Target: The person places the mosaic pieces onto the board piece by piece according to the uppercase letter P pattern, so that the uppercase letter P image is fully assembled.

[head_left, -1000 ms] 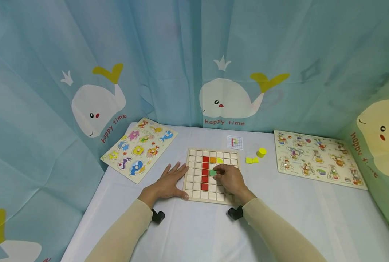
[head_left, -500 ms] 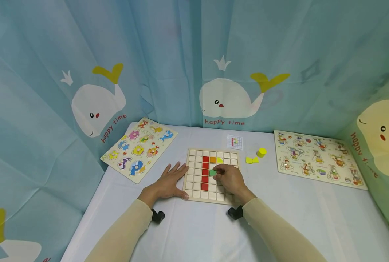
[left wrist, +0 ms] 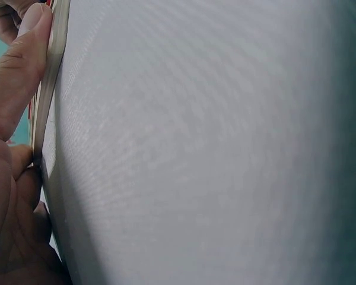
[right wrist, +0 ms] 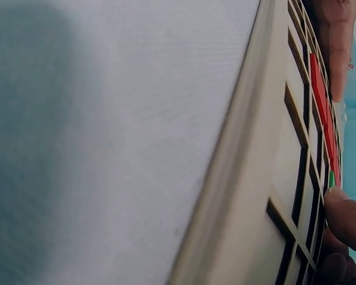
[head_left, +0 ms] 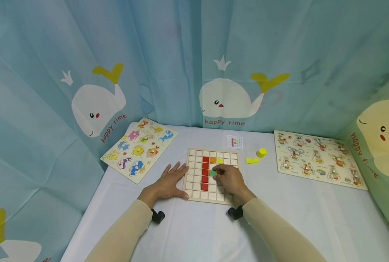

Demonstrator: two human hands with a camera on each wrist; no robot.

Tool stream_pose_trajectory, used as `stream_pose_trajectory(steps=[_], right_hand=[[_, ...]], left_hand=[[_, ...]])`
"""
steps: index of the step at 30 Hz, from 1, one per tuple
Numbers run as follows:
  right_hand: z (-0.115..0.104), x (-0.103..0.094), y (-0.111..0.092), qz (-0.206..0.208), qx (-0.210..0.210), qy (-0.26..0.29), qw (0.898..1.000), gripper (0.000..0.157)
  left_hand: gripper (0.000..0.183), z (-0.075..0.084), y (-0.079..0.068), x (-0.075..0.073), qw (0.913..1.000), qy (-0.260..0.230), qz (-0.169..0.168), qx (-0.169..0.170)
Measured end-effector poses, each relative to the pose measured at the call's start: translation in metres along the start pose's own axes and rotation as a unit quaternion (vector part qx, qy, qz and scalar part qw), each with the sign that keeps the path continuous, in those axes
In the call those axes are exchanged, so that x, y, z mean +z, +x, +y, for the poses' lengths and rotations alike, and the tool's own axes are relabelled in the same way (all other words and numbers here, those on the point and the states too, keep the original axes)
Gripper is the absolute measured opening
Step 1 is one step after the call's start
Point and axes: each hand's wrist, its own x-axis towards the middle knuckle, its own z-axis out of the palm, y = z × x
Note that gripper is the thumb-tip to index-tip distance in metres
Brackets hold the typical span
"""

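Note:
A wooden grid board (head_left: 196, 185) lies on the white table in the head view. It bears a column of red tiles (head_left: 204, 179), an orange tile (head_left: 212, 160) and a partly yellow tile (head_left: 219, 160). My right hand (head_left: 231, 179) reaches over the board from the right, thumb and index finger pinching a green tile (head_left: 212, 173) beside the red column. Its other fingers are curled and partly hidden. With fingers spread, my left hand (head_left: 168, 184) steadies the board's left edge, thumb by the near corner. In the right wrist view the thumb (right wrist: 342, 217) meets the green edge.
Behind the board lies a small pattern card (head_left: 235, 142). Two yellow tiles (head_left: 249, 160) and a yellow cylinder (head_left: 261, 152) sit to its right. Picture puzzle boards flank the table, sea animals (head_left: 145, 147) left and figures (head_left: 322, 160) right. A whale-printed curtain (head_left: 178, 91) surrounds the table.

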Motion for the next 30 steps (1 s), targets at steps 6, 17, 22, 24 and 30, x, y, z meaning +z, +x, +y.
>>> stream_pose_trajectory(steps=[6, 17, 22, 24, 30], right_hand=[[0.001, 0.001, -0.001, 0.003, 0.001, 0.005, 1.000, 0.026], [0.005, -0.001, -0.001, 0.004, -0.006, 0.030, 1.000, 0.026], [0.007, -0.004, -0.001, 0.008, -0.009, 0.041, 0.999, 0.027], [0.008, -0.005, -0.001, 0.008, -0.007, 0.048, 0.999, 0.028], [0.012, -0.012, 0.000, 0.009, -0.016, 0.078, 0.997, 0.031]], left_hand=[[0.122, 0.000, 0.000, 0.001, 1.0000, 0.003, -0.002, -0.002], [0.122, 0.000, 0.000, 0.001, 1.0000, 0.002, -0.004, -0.005], [0.122, 0.000, 0.000, 0.001, 1.0000, 0.003, -0.007, -0.006], [0.123, -0.001, 0.001, 0.001, 1.0000, 0.002, -0.006, -0.005], [0.123, -0.001, 0.000, 0.000, 1.0000, 0.000, -0.005, -0.002]])
